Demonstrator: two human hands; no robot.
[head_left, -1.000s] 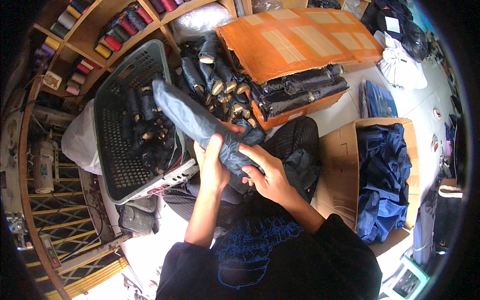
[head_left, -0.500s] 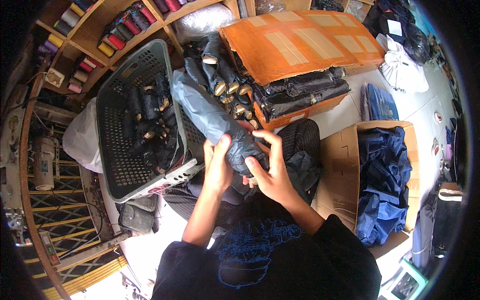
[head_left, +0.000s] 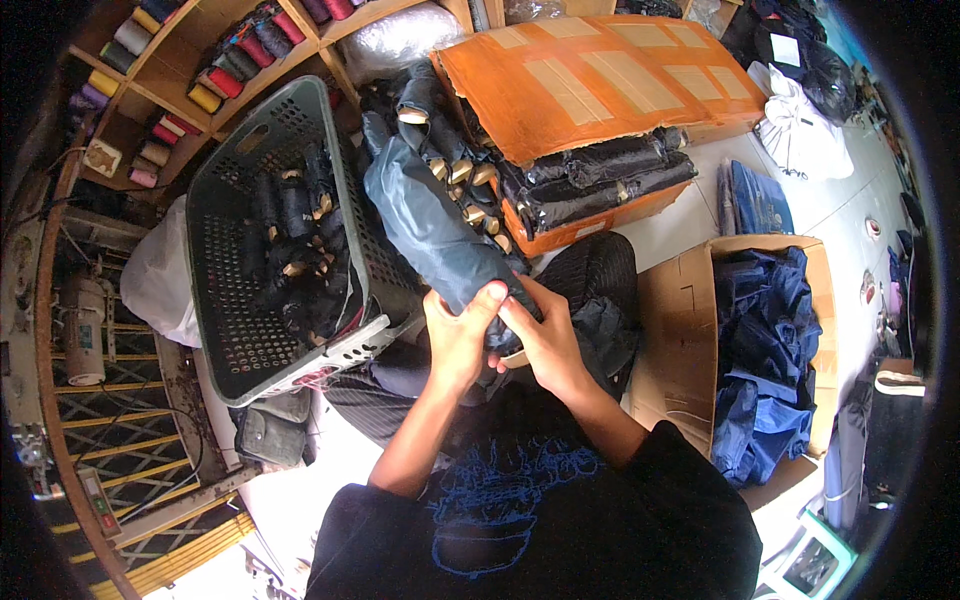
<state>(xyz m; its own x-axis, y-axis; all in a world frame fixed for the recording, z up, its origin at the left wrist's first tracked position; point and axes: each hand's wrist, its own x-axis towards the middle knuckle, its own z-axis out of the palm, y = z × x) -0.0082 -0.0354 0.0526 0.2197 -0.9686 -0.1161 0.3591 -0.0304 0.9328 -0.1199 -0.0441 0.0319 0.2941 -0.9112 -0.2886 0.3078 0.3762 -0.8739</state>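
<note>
A long blue-grey bundle, which looks like a folded umbrella, slants up and away to the left in front of me. My left hand is closed around its near part, thumb on top. From the other side my right hand grips the same end, its thumb close to the left one. A tan tip peeks out below my fingers. Behind the held piece lies a pile of similar dark bundles with tan ends. More dark bundles lie in the dark green plastic basket on the left.
An orange taped carton with black wrapped packs stands at the far side. To the right is an open brown box of navy fabric. Thread spools fill wooden shelves at the far left; a metal rack stands left.
The bundle's near end has come slightly closer to me and right, and my left hand has shifted right along it. Both thumbs are now close together, and a tan tip shows.
</note>
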